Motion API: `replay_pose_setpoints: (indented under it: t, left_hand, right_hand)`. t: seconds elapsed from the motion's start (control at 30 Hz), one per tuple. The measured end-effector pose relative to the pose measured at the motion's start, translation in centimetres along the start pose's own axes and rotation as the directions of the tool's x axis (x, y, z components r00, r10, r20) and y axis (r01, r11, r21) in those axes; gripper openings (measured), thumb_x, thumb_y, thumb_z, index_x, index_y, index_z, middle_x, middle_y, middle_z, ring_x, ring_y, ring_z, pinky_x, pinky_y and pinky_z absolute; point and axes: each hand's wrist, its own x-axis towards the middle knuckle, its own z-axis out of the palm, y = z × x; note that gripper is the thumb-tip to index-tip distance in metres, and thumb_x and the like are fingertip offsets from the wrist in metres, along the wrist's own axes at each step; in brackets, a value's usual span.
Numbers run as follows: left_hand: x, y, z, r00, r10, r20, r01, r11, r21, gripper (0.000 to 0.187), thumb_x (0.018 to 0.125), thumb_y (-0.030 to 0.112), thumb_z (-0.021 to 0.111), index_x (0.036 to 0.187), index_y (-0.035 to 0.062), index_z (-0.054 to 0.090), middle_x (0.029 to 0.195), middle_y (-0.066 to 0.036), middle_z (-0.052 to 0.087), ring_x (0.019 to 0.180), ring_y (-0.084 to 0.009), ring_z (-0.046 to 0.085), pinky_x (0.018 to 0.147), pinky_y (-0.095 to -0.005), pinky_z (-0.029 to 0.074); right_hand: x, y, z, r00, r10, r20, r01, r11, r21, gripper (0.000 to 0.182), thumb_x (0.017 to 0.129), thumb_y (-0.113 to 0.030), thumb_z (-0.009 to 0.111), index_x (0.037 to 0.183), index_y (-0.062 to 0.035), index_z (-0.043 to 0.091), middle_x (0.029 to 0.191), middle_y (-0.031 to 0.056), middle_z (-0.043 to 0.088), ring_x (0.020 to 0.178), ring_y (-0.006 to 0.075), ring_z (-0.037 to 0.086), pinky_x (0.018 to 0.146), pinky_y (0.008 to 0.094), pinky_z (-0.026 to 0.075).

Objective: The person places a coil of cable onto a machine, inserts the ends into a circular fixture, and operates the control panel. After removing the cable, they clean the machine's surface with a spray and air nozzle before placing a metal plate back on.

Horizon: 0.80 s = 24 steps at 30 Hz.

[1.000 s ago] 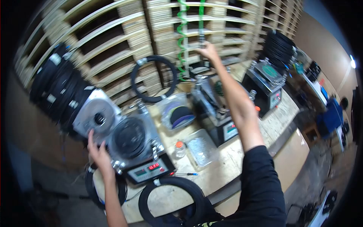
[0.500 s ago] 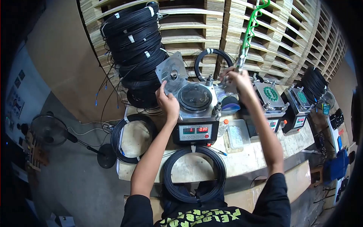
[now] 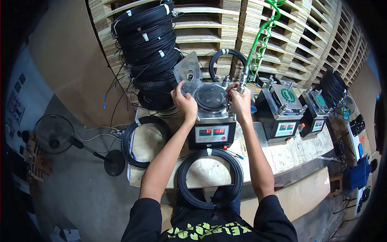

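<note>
My left hand (image 3: pixel 185 103) grips the lower edge of a tilted square metal plate (image 3: pixel 189 66) with a hole in its middle. In my right hand (image 3: pixel 241 104) is an air blow gun (image 3: pixel 244 78), fed by a green hose (image 3: pixel 256 38); the fingers are wrapped round it. Between the two hands lies the round dark disc (image 3: pixel 211 97) on top of a polishing machine (image 3: pixel 212 134), whose front panel shows lit red digits. The gun's nozzle is hard to make out, close to the disc's right side.
A tall stack of black cable coils (image 3: pixel 149 52) rises at the left. One cable coil (image 3: pixel 209 177) hangs over the bench's front edge, another (image 3: pixel 131 145) lies on the bench (image 3: pixel 161 183). Two similar machines (image 3: pixel 282 109) stand at the right, before wooden pallets (image 3: pixel 201 34).
My right hand has brought the air gun down and left, close to the disc. My left hand stays at the plate. The view has shifted slightly.
</note>
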Motion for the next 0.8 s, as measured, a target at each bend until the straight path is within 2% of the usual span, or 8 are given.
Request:
replay_pose_setpoints:
  t: [0.1, 0.17, 0.23, 0.3, 0.37, 0.5, 0.7, 0.8]
  left_hand:
    - [0.0, 0.0, 0.0, 0.999, 0.028, -0.037, -0.028, 1.000, 0.011, 0.047, 0.077, -0.012, 0.052, 0.115, 0.0074, 0.071, 0.100, -0.014, 0.058, 0.092, -0.0319, 0.059, 0.088, -0.0427, 0.046]
    - [-0.1, 0.1, 0.0, 0.998, 0.019, -0.054, -0.018, 1.000, 0.016, 0.044, 0.076, -0.011, 0.052, 0.111, 0.0067, 0.071, 0.097, -0.013, 0.058, 0.087, -0.0302, 0.057, 0.084, -0.0419, 0.046]
    - [-0.2, 0.4, 0.0, 0.998, 0.009, -0.055, -0.008, 1.000, 0.012, 0.040, 0.076, -0.011, 0.052, 0.107, 0.0063, 0.071, 0.095, -0.012, 0.057, 0.084, -0.0288, 0.056, 0.081, -0.0410, 0.045]
    - [-0.2, 0.4, -0.1, 0.999, 0.001, -0.040, 0.000, 1.000, 0.006, 0.037, 0.076, -0.011, 0.052, 0.103, 0.0060, 0.071, 0.094, -0.011, 0.057, 0.083, -0.0278, 0.055, 0.080, -0.0401, 0.045]
    - [-0.1, -0.1, 0.0, 0.997, 0.050, -0.057, -0.049, 0.998, 0.028, 0.036, 0.076, -0.011, 0.052, 0.101, 0.0061, 0.071, 0.094, -0.011, 0.057, 0.083, -0.0274, 0.056, 0.079, -0.0398, 0.045]
    - [-0.2, -0.4, 0.1, 0.997, 0.067, -0.035, -0.065, 0.997, 0.048, 0.033, 0.075, -0.010, 0.053, 0.099, 0.0051, 0.069, 0.094, -0.011, 0.057, 0.084, -0.0276, 0.057, 0.078, -0.0399, 0.045]
    - [-0.1, -1.4, 0.7, 0.994, 0.072, -0.087, -0.077, 0.996, -0.052, 0.036, 0.076, -0.010, 0.054, 0.109, 0.0017, 0.060, 0.104, -0.014, 0.062, 0.097, -0.0304, 0.062, 0.088, -0.0404, 0.048]
    - [-0.1, -1.7, 0.9, 0.987, 0.131, -0.093, -0.128, 0.991, 0.032, 0.041, 0.078, -0.012, 0.053, 0.116, 0.0008, 0.057, 0.112, -0.018, 0.064, 0.103, -0.0313, 0.065, 0.091, -0.0397, 0.049]
  right_hand:
    - [0.5, -0.5, 0.2, 0.998, 0.025, -0.057, -0.027, 0.999, -0.037, 0.014, 0.083, 0.000, 0.050, 0.080, 0.0039, 0.063, 0.072, 0.0068, 0.062, 0.063, 0.0144, 0.061, 0.060, 0.0289, 0.048]
    - [-0.2, -1.2, 0.7, 0.997, 0.069, 0.034, -0.068, 0.997, -0.030, 0.015, 0.084, -0.001, 0.050, 0.082, 0.0035, 0.064, 0.074, 0.0070, 0.062, 0.064, 0.0143, 0.061, 0.061, 0.0288, 0.048]
    - [-0.6, -0.9, 1.7, 0.992, 0.122, 0.028, -0.122, 0.992, 0.025, 0.017, 0.083, -0.002, 0.051, 0.082, 0.0029, 0.067, 0.066, 0.0057, 0.061, 0.060, 0.0130, 0.059, 0.056, 0.0290, 0.046]
    - [-0.5, -0.4, 2.3, 0.999, 0.027, -0.035, -0.026, 0.999, 0.045, 0.015, 0.083, -0.001, 0.052, 0.081, 0.0022, 0.067, 0.067, 0.0054, 0.062, 0.060, 0.0128, 0.059, 0.055, 0.0286, 0.045]
    - [-0.6, 0.1, 3.1, 0.996, -0.006, -0.091, 0.011, 0.999, 0.049, 0.014, 0.083, -0.001, 0.052, 0.080, 0.0019, 0.066, 0.067, 0.0052, 0.062, 0.060, 0.0130, 0.059, 0.054, 0.0285, 0.045]
    - [-0.9, 0.9, 4.0, 0.996, 0.085, 0.015, -0.086, 0.991, 0.100, 0.013, 0.083, 0.001, 0.052, 0.081, 0.0020, 0.065, 0.066, 0.0035, 0.059, 0.060, 0.0113, 0.057, 0.055, 0.0280, 0.043]
    - [0.6, 0.8, 1.5, 0.978, -0.004, -0.207, 0.013, 0.999, 0.040, 0.014, 0.084, 0.003, 0.052, 0.081, 0.0013, 0.065, 0.065, 0.0018, 0.058, 0.058, 0.0102, 0.054, 0.052, 0.0272, 0.041]
    - [0.8, 1.0, 1.3, 0.987, 0.058, -0.147, -0.044, 0.995, 0.094, 0.014, 0.086, 0.000, 0.052, 0.083, 0.0002, 0.066, 0.066, 0.0026, 0.059, 0.058, 0.0111, 0.056, 0.052, 0.0273, 0.043]
